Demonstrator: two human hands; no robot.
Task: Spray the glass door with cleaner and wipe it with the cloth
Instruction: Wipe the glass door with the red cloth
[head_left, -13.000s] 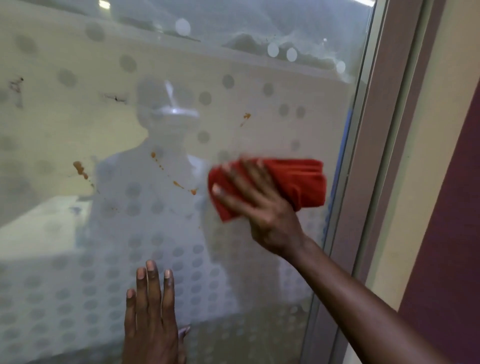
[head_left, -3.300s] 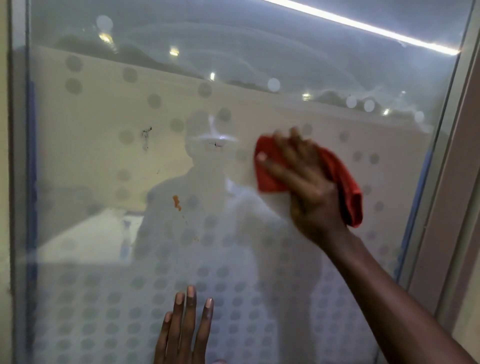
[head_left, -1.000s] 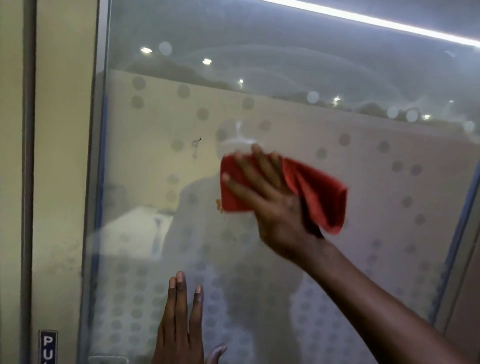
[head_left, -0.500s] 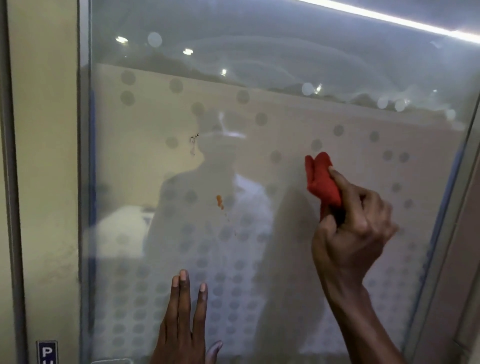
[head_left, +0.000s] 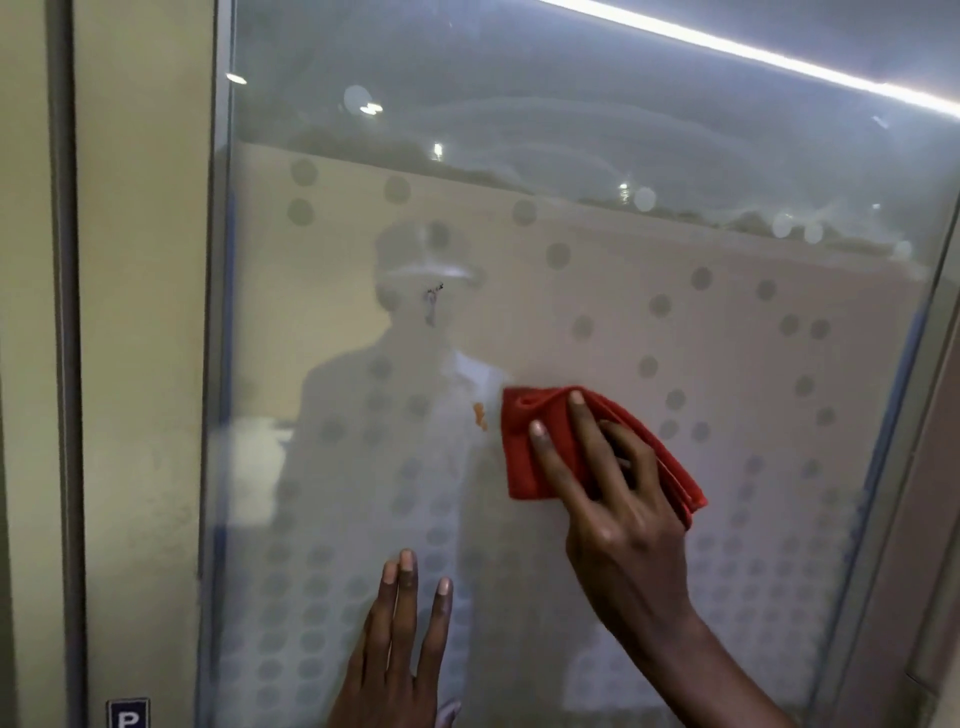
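Observation:
The glass door (head_left: 675, 322) fills the view, frosted with rows of grey dots and hazy with smears. My right hand (head_left: 608, 493) presses a folded red cloth (head_left: 540, 447) flat against the glass at centre right. An orange stain (head_left: 480, 415) sits on the glass just left of the cloth's edge. A small dark smudge (head_left: 431, 301) marks the glass higher up. My left hand (head_left: 400, 654) rests flat on the glass low down, fingers spread, holding nothing. No spray bottle is in view.
A beige door frame (head_left: 140, 364) runs down the left, with a small blue sign (head_left: 127, 716) at its foot. Another metal frame edge (head_left: 924, 467) slants down the right side. A bright light strip (head_left: 753, 57) reflects across the top of the glass.
My right hand has spread the cloth flat again and slid it left and down, up to the orange stain. My left hand has stayed put on the glass.

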